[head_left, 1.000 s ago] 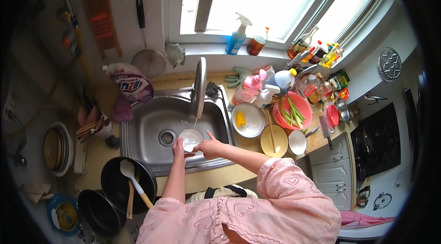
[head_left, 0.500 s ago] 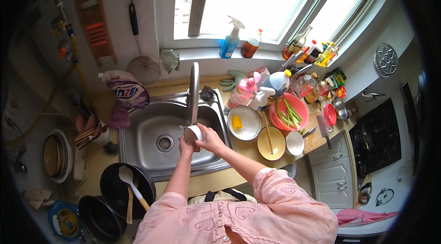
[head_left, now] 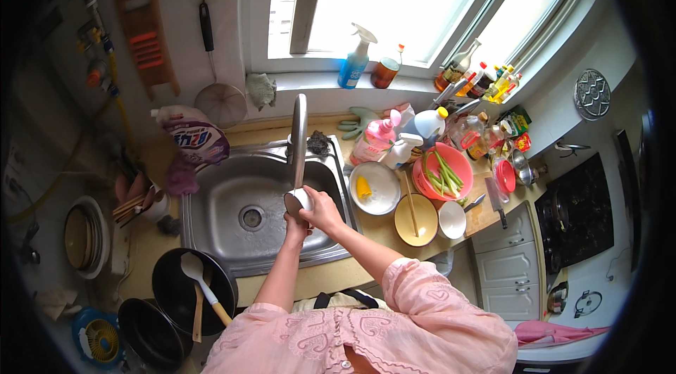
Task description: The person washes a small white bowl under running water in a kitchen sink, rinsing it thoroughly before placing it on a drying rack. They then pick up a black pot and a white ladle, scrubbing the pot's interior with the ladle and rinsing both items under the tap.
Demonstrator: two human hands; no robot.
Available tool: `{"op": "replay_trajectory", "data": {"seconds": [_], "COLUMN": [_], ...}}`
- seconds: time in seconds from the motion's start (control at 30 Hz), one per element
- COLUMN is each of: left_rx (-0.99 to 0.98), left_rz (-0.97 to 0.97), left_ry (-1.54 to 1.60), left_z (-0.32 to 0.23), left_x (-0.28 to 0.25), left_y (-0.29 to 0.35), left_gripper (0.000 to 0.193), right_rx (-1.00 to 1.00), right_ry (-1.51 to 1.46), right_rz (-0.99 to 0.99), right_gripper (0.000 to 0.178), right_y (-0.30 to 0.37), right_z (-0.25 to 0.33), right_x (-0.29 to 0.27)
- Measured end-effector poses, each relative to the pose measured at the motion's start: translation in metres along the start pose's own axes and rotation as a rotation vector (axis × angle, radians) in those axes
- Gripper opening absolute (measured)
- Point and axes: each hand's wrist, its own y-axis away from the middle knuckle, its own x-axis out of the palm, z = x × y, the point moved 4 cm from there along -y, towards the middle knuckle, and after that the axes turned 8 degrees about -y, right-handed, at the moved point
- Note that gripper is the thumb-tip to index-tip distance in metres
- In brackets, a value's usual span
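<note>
Under the faucet [head_left: 299,142], both my hands hold a small bowl [head_left: 303,199], tilted on its side, with a white part and a darker brownish part showing. My left hand [head_left: 296,227] grips it from below, its fingers partly hidden behind the bowl. My right hand [head_left: 322,211] is closed around the bowl's right side. The steel sink [head_left: 218,216] lies beneath and to the left, its round drain [head_left: 252,218] showing. Whether water runs onto the bowl is hard to make out.
Right of the sink stand a metal bowl [head_left: 386,180] with a yellow piece in it, a yellow bowl [head_left: 405,230] with chopsticks, a white bowl [head_left: 452,220] and a pink basin [head_left: 461,173] of green stalks. A knife [head_left: 496,198] lies beyond. Black pans [head_left: 165,279] sit at lower left.
Both hands and the bowl have shifted slightly right and a little up. The left hand has moved further beneath the bowl, and the bowl has turned slightly.
</note>
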Motion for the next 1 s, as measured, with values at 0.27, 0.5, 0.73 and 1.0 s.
{"op": "replay_trajectory", "data": {"seconds": [0.27,0.5,0.73,1.0], "left_rx": [0.422,0.160,0.288,0.024], "left_rz": [-0.368,0.163,-0.196,-0.134], "left_ry": [-1.177,-0.417,-1.145,-0.367], "left_z": [-0.064,-0.058,-0.079,-0.042], "left_x": [-0.015,0.011,-0.002,0.007], "left_y": [0.018,0.062,0.045,0.045], "left_gripper": [0.034,0.072,0.036,0.032], "right_rx": [0.169,0.289,0.436,0.102], "right_ry": [-0.307,-0.364,-0.405,-0.278], "right_rz": [0.148,0.196,0.469,0.262], "right_gripper": [0.063,0.053,0.050,0.077], "right_y": [0.002,-0.017,-0.013,-0.014], "right_z": [-0.017,-0.014,-0.028,-0.038], "right_x": [-0.003,-0.013,-0.006,0.010]}}
